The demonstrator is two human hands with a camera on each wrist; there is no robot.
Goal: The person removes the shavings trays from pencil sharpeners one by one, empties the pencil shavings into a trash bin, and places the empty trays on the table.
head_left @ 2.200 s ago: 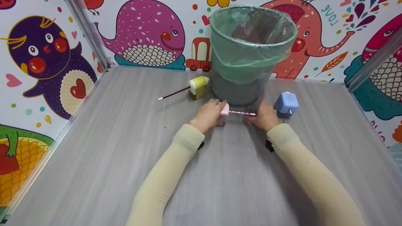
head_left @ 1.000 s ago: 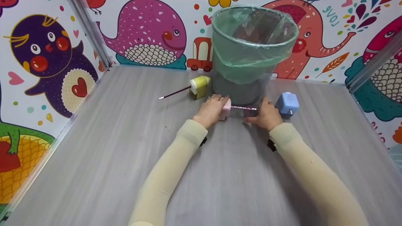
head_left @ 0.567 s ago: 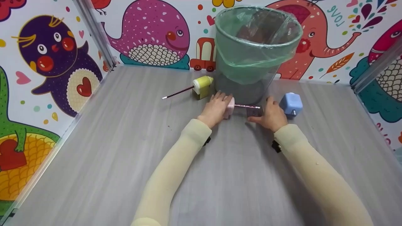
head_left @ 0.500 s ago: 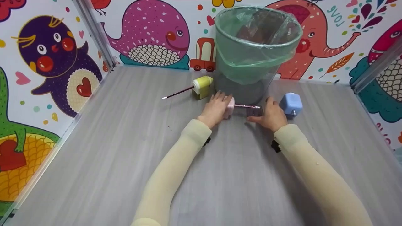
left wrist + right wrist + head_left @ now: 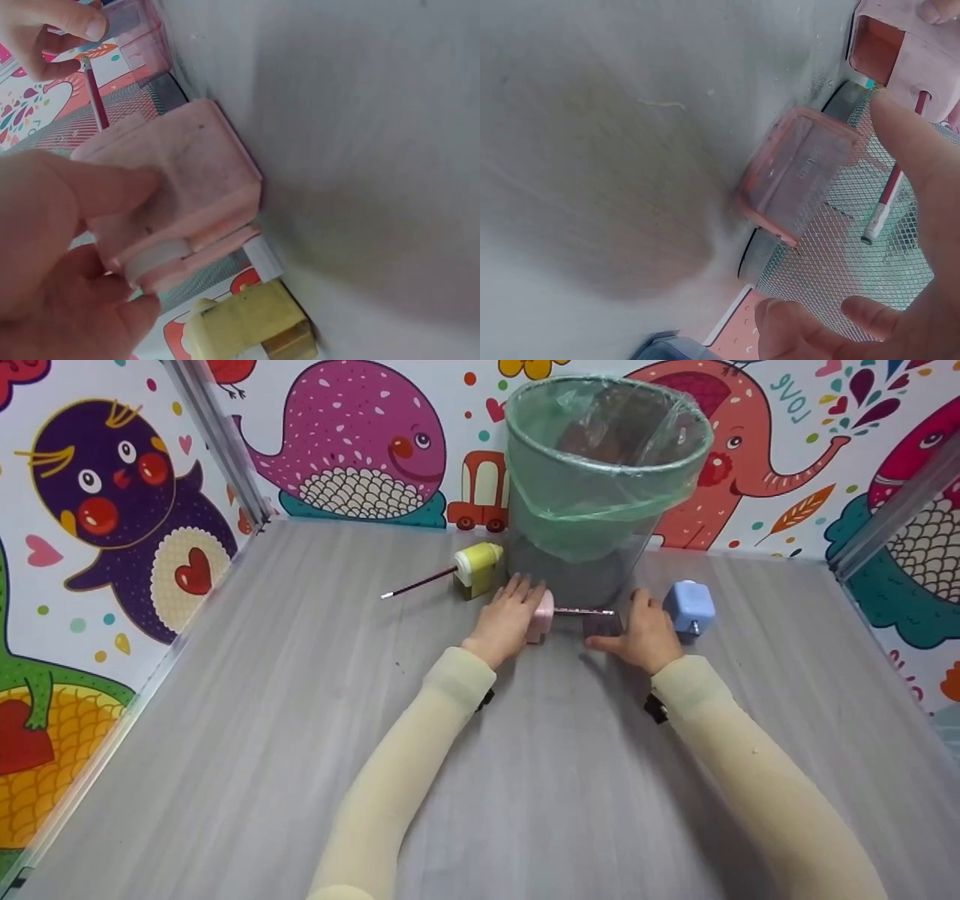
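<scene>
My left hand [image 5: 504, 622] holds a pink pencil sharpener [image 5: 176, 165], thumb on one face and fingers on the other side. A dark red pencil [image 5: 583, 611] sticks out of its front hole, white-tipped end toward my right hand [image 5: 646, 634]. In the right wrist view the sharpener's drawer slot is open. A see-through pinkish shavings drawer [image 5: 799, 176] stands on the table between the two hands, apart from the sharpener. My right hand is spread beside it, thumb apart from the fingers, holding nothing.
Behind the hands stands a mesh bin [image 5: 577, 559] with a green liner. Left of it is a yellow sharpener [image 5: 478, 566] with another pencil [image 5: 418, 583] in it. A blue sharpener [image 5: 688, 607] sits right of my right hand. Printed panels wall the table [image 5: 262, 720].
My left hand has moved the pink sharpener and its pencil a little away from me, toward the bin. My right hand's thumb and fingers are spread wider beside the drawer.
</scene>
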